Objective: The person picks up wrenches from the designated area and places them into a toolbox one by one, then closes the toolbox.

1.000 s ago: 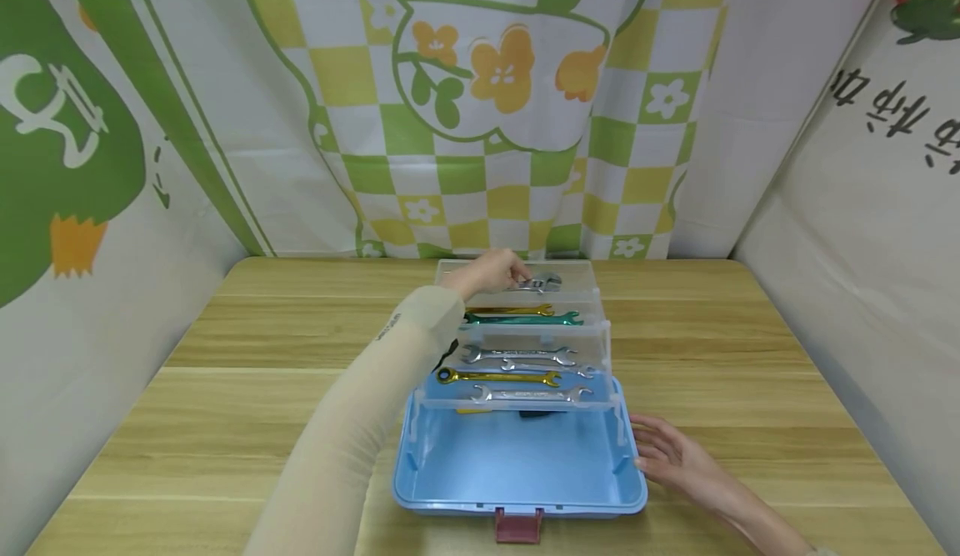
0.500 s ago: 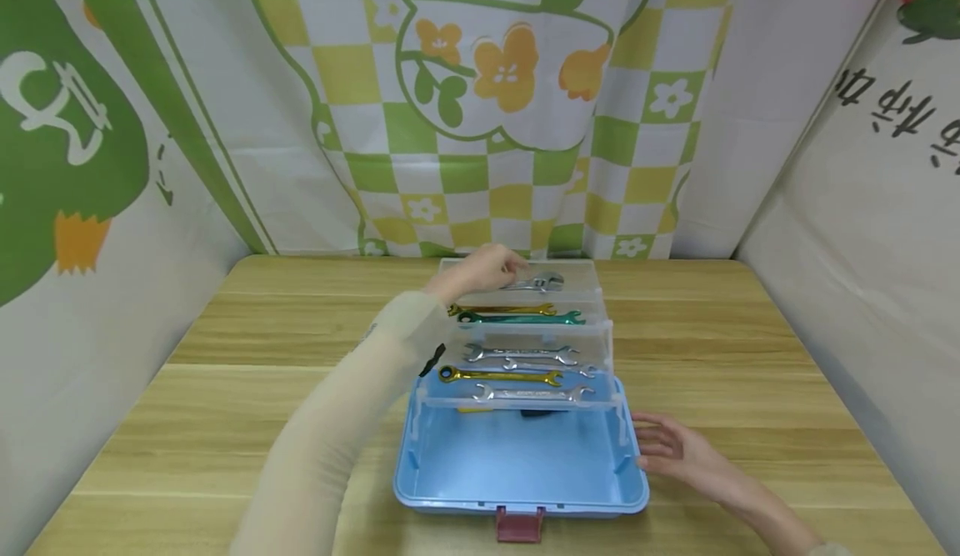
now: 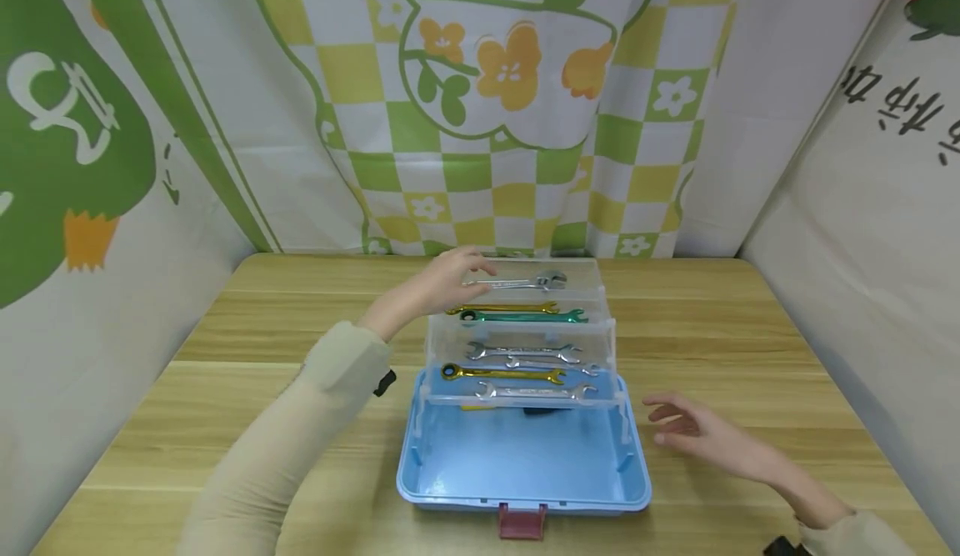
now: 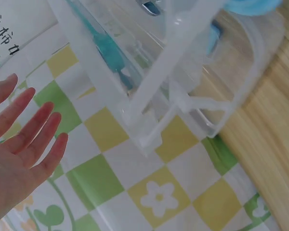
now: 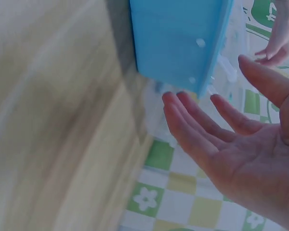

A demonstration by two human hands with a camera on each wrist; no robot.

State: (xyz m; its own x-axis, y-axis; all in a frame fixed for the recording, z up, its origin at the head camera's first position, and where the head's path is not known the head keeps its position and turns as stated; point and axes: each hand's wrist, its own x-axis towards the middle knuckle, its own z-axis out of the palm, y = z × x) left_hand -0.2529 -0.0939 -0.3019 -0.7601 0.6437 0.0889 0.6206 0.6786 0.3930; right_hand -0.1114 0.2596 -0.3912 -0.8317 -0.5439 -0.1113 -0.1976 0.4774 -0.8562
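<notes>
A blue toolbox [image 3: 525, 464] stands with its clear cantilever trays [image 3: 603, 343] fanned out toward the back. In the topmost tray lies a silver adjustable wrench [image 3: 551, 281]. Below it are a gold wrench [image 3: 517, 308] and a green ratchet wrench [image 3: 525, 318]. The front tray carries a gold ratchet wrench [image 3: 506, 374] and several silver open-end wrenches [image 3: 536, 393]. My left hand [image 3: 446, 281] hovers at the left end of the top tray, holding nothing; its fingers [image 4: 38, 122] look spread in the left wrist view. My right hand [image 3: 701, 435], also bare, is just right of the toolbox wall.
A wooden table [image 3: 292, 431] extends on both sides of the toolbox. A pink latch [image 3: 521, 524] hangs from the box's front edge. Yellow and black items [image 3: 546, 410] show partly under the front tray. A patterned curtain [image 3: 510, 181] closes off the back.
My left hand has let go of the adjustable wrench in the top tray and drawn back leftward. My right hand has moved off the toolbox's right side.
</notes>
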